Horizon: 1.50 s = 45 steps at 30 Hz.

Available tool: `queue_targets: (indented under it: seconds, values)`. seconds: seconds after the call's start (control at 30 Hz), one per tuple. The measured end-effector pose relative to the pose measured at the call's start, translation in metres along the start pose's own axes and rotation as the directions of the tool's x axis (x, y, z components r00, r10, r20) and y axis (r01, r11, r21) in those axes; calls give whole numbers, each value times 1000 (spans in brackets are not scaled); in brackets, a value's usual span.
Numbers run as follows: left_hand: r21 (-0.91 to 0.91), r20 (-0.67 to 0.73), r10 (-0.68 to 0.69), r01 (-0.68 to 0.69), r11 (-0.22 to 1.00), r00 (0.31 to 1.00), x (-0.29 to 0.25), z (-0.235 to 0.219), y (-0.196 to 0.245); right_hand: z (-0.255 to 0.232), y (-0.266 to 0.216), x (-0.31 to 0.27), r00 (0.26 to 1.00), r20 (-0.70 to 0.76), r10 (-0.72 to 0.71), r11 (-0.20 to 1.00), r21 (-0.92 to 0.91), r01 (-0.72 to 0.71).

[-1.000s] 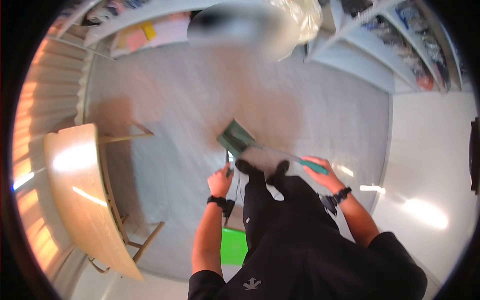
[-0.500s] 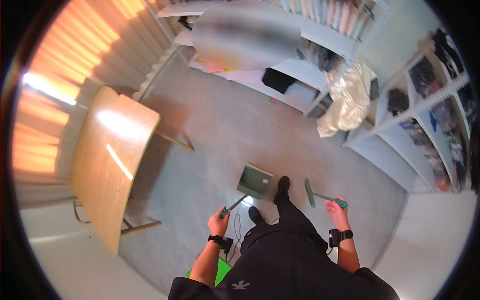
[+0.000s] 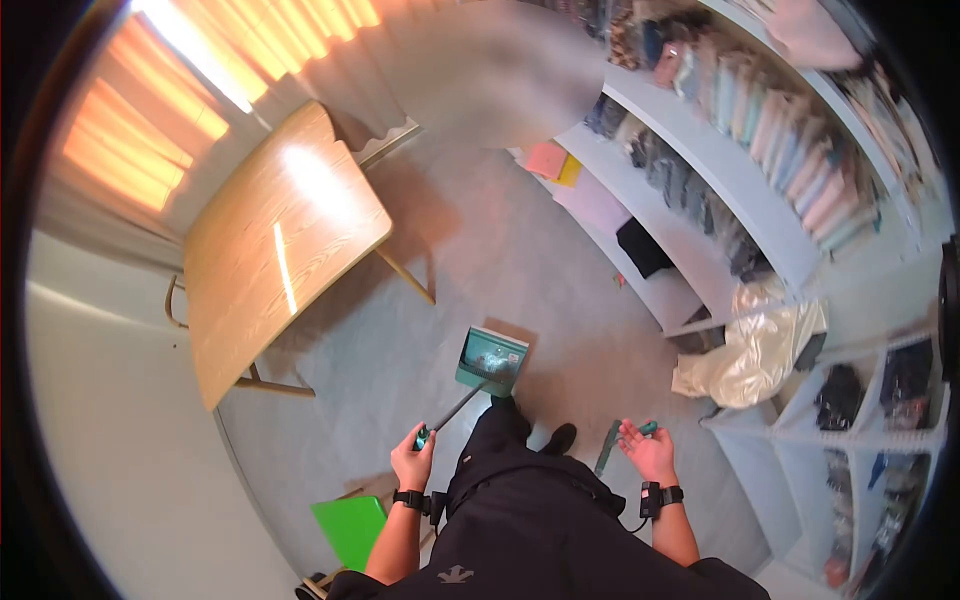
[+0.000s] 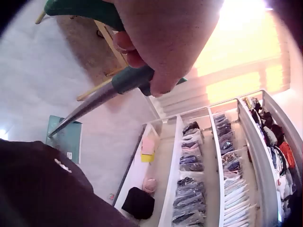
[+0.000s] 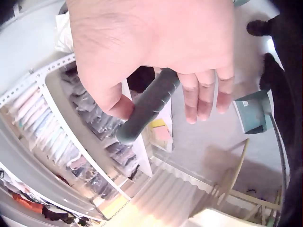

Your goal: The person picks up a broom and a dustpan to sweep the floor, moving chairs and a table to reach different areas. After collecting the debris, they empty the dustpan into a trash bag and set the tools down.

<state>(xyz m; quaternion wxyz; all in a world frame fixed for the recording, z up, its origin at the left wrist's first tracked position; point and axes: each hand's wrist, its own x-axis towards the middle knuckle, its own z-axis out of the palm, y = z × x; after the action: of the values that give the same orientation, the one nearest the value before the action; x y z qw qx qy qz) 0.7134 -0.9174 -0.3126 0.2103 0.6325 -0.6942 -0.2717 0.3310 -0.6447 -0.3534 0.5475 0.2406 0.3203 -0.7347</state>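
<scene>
Green boxy plastic dustpan sits far and right of the left grip, which is wrapped round the green end of its grey pole; pole runs far-right into the pan's near side, lip facing far. Left grip is the nearer one to it. Slim green broom head is right of the pan and nearer, just beside the right grip, black shoe between. Head's long axis runs roughly near-far, crosswise to the pan's lip. Right grip holds the ridged dark-green broom handle loosely: thumb against it, three fingers out straight. My read: meeting the lip would need the head shifted left and far, and turned. Can't tell if either touches the grey floor.
</scene>
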Motion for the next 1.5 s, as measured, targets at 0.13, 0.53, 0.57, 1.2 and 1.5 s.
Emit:
queue_targets:
  seconds: [0.13, 0.53, 0.57, 1.2, 1.5]
  values:
    - [-19, -10, -103, 103, 994, 995, 53, 13, 34, 63, -21, 64, 995, 56, 86, 993, -92, -80]
    - [-114, 38, -175, 179, 977, 984, 300, 61, 117, 325, -87, 251, 970, 83, 227, 915, -358, -184]
    - [-120, 26, -154, 156, 980, 988, 316, 60, 124, 349, -90, 261, 965, 80, 251, 920, -329, -212]
    - [-173, -27, -257, 249, 953, 966, 528, 105, 224, 562, -162, 541, 871, 14, 492, 530, -798, -287]
    - [-176, -176, -495, 468, 866, 851, 583, 127, 301, 674, -183, 688, 637, -149, 756, 209, -868, -451]
